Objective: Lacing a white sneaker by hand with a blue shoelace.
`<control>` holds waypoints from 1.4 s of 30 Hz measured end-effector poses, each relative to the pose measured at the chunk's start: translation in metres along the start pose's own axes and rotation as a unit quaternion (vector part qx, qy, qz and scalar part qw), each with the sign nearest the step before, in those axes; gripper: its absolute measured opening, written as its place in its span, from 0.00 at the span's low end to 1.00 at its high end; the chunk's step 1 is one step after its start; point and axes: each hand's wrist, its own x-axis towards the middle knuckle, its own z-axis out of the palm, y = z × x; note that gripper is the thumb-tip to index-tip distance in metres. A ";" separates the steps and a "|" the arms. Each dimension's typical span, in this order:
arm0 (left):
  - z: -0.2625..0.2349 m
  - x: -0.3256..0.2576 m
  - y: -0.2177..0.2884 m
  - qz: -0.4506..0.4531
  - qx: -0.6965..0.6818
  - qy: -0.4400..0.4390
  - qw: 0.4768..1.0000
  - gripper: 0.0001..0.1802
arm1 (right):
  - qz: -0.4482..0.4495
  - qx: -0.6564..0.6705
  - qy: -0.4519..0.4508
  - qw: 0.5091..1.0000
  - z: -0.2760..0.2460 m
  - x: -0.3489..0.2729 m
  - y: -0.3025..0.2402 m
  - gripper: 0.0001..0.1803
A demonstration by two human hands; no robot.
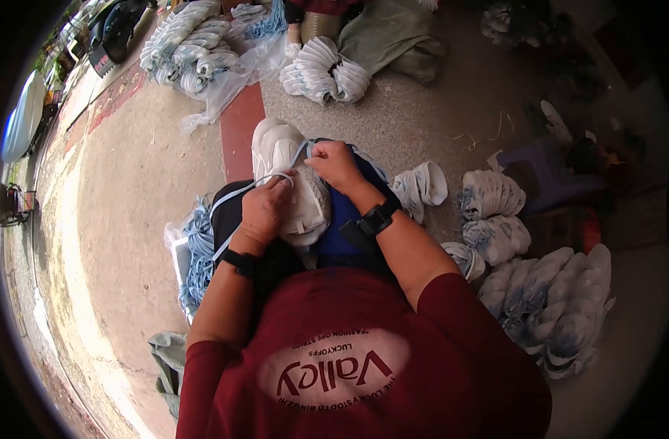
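A white shoe lies lengthwise across my lap, its toe pointing away from me. Light blue lace runs over its front, loops near the middle and trails down on the left. My left hand rests against the shoe's left side with fingers closed on the lace. Slightly higher and to the right, my right hand pinches another stretch of the same lace above the shoe. The eyelets are partly covered by my fingers.
Loose blue laces hang in a bunch beside my left leg. Nested white shoe uppers lie ahead, with more stacks at far left and right. Grey-green cloth and part of another person are at the top. A purple stool stands right.
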 end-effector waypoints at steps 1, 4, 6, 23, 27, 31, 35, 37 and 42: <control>0.004 -0.002 -0.004 -0.005 -0.024 0.028 0.999 0.08 | 0.111 0.171 -0.025 0.979 0.002 -0.004 -0.007 0.10; 0.016 -0.003 -0.014 0.006 -0.052 0.048 0.997 0.05 | 0.161 0.233 -0.020 0.959 0.001 -0.007 0.001 0.07; 0.016 -0.008 -0.019 -0.002 -0.084 0.052 0.995 0.06 | 0.167 0.262 -0.046 0.949 0.003 -0.006 0.002 0.06; 0.008 -0.014 -0.014 -0.043 -0.151 0.009 0.988 0.07 | -0.141 -0.387 -0.033 0.911 0.027 0.000 -0.027 0.09; 0.015 -0.016 -0.021 -0.015 -0.107 0.042 0.993 0.08 | -0.103 -0.381 -0.099 0.914 0.032 0.012 -0.030 0.10; 0.018 -0.015 -0.015 -0.032 -0.114 0.050 0.992 0.06 | -0.044 -0.297 -0.115 0.947 0.023 0.029 -0.007 0.13; 0.018 -0.018 -0.008 -0.028 -0.072 0.070 0.995 0.05 | 0.098 -0.085 -0.002 0.992 0.027 0.005 0.001 0.13; 0.019 -0.019 -0.009 -0.019 -0.066 0.076 0.995 0.05 | 0.035 -0.124 0.061 0.990 0.030 -0.005 -0.004 0.09; 0.017 -0.022 -0.007 -0.014 -0.009 0.054 0.998 0.08 | -0.109 -0.387 0.009 0.916 0.032 -0.019 -0.017 0.06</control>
